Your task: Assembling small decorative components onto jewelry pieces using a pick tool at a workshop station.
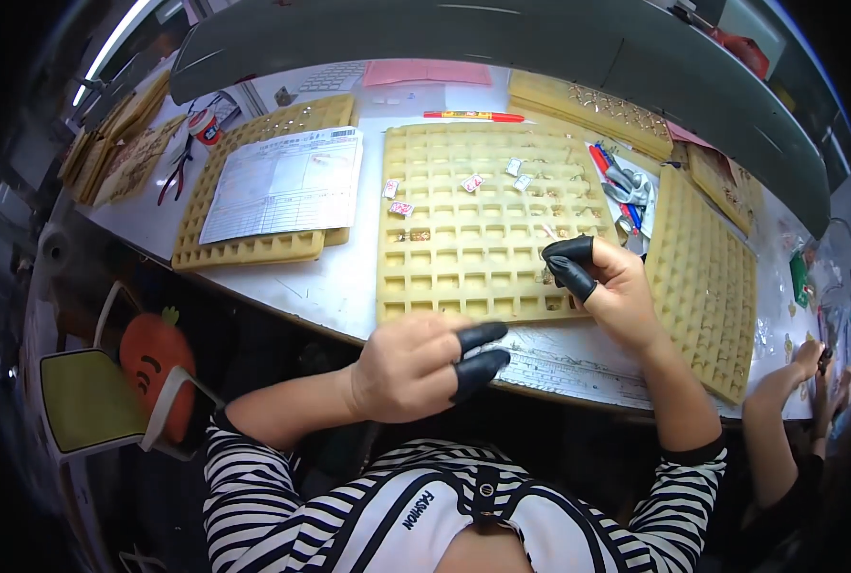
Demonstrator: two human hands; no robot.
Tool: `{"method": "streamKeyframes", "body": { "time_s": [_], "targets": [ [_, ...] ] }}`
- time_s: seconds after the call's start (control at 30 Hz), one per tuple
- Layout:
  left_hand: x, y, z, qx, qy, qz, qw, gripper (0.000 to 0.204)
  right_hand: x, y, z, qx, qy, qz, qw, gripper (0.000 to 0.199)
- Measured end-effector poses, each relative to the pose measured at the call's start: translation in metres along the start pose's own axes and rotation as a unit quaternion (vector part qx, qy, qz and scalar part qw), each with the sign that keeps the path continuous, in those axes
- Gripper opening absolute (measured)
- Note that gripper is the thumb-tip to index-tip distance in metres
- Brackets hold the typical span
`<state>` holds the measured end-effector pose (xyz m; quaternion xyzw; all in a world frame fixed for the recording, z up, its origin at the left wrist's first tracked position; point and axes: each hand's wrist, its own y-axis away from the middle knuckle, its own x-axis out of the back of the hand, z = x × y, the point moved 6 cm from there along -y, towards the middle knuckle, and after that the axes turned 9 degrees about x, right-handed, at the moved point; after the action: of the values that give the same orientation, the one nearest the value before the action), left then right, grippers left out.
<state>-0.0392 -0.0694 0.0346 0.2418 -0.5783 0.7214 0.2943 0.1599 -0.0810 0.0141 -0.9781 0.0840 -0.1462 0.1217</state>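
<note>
1. While my right hand (618, 284) hangs over the tray's near right corner, its thumb and forefinger, in 2 black finger cots (574, 275), press together at the tips; I cannot tell whether a piece sits between them.
2. My left hand (408, 368), blurred, is by the tray's near edge, 2 cotted fingertips apart, nothing visible between them.
3. Near the table's (325, 298) front edge lies the cream compartment tray (444, 307), with small gold-coloured pieces (419, 236) in some cells toward its left and right edges.
4. I'd pinch lightly, since pieces this fine could bend or slip from the cots.
5. I'd go straight down over 1 cell, clear of the dividers.
6. My knuckles should avoid the 5 paper tags (472, 182); nudged, they could mark the wrong cells.
</note>
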Motion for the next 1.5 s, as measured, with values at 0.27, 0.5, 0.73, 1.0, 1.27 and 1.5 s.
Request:
{"method": "streamKeyframes", "body": {
  "time_s": [0.27,0.5,0.73,1.0,1.27,1.5],
  "targets": [
    [-0.063,-0.063,-0.075,0.443,0.523,-0.293,0.667,0.029,0.007,-0.002,-0.030,0.215,0.188,0.009,0.958,0.019],
    [-0.068,-0.052,-0.084,0.458,0.517,-0.332,0.642,0.011,0.005,-0.002,-0.031,0.262,0.231,0.021,0.937,0.023],
    [-0.062,-0.055,-0.084,0.417,0.535,-0.248,0.692,0.013,0.007,-0.006,-0.029,0.225,0.237,0.006,0.945,0.017],
    [-0.063,-0.054,-0.082,0.441,0.526,-0.272,0.674,0.011,0.009,-0.005,-0.026,0.202,0.216,0.005,0.955,0.014],
    [-0.064,-0.052,-0.082,0.438,0.532,-0.256,0.677,0.014,0.009,-0.004,-0.023,0.191,0.205,0.010,0.960,0.015],
    [-0.064,-0.050,-0.084,0.404,0.493,-0.248,0.730,0.015,0.008,-0.004,-0.024,0.205,0.212,0.002,0.956,0.015]
  ]
}}
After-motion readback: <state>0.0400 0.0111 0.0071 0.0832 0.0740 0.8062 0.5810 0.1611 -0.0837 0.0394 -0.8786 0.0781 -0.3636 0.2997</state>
